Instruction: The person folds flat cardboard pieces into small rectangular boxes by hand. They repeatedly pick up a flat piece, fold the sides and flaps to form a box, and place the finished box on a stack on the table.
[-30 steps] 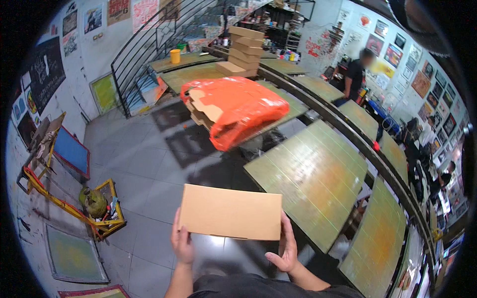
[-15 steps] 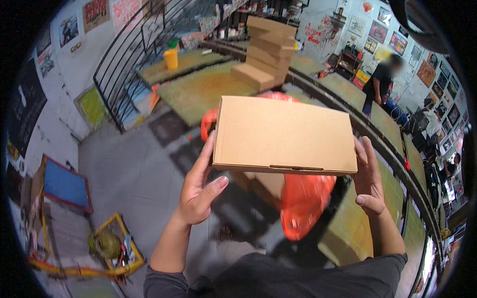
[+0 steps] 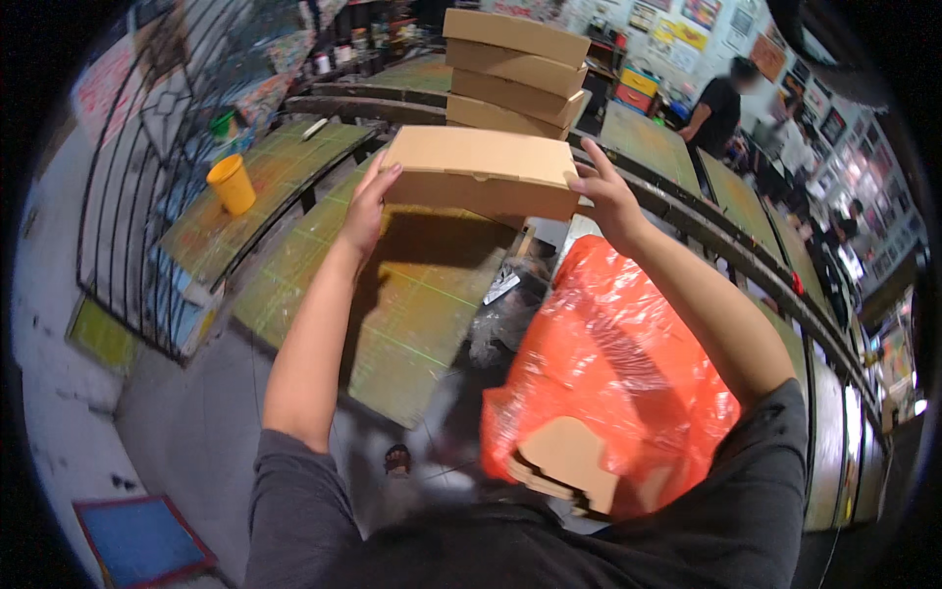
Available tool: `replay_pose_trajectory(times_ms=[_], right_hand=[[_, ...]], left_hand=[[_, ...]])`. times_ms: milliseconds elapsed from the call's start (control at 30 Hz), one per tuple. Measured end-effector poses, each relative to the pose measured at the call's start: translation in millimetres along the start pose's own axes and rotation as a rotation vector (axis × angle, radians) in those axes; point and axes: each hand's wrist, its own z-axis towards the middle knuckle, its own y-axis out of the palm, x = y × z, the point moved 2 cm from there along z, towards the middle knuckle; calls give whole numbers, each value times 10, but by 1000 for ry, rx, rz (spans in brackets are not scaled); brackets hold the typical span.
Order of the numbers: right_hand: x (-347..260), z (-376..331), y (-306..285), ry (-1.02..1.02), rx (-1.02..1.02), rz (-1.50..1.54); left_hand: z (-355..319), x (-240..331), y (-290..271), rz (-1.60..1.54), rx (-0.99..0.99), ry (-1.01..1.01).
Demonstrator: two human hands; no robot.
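Note:
A closed brown cardboard box (image 3: 476, 152) is held out at arm's length, its long front side facing me. My left hand (image 3: 367, 204) grips its left end, the thumb on the front corner. On the right end, my right hand (image 3: 612, 204) presses with its thumb, the fingers raised along the side. Directly behind stands a stack of similar boxes (image 3: 515, 74). The held box and its shadow lie over a green stained tabletop (image 3: 412, 324); whether its underside touches anything is hidden.
A large red plastic bag (image 3: 628, 344) with flat cardboard pieces (image 3: 569, 456) at its mouth lies close on my right. A yellow bucket (image 3: 232, 185) stands on the left tabletop, near a black metal railing (image 3: 147, 206). Another person (image 3: 721, 108) stands at the far right.
Both arms have stretched forward, carrying the box from near my body over the tabletop to the stack. My view has moved closer to the tables, and the red bag now appears lower and larger.

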Motion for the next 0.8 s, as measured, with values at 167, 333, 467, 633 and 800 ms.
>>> replay_pose_trajectory(times_ms=[167,333,467,633,800], right_hand=[[601,708,340,-59,345,111],[1008,725,264,35,761,-84],[693,260,353,33,755,-266],[-60,-1161,630,-17,681,-526],[-255,-2643,836,144,515,-874]], left_hand=[[989,-581,-408,40,-79,-44],[1495,-1310,-414,360,-226,-189],[1493,-1343,-673,620,-62,-29],[733,-627,-484,495,-170,123],[-336,-134,-232,446,-521,168]])
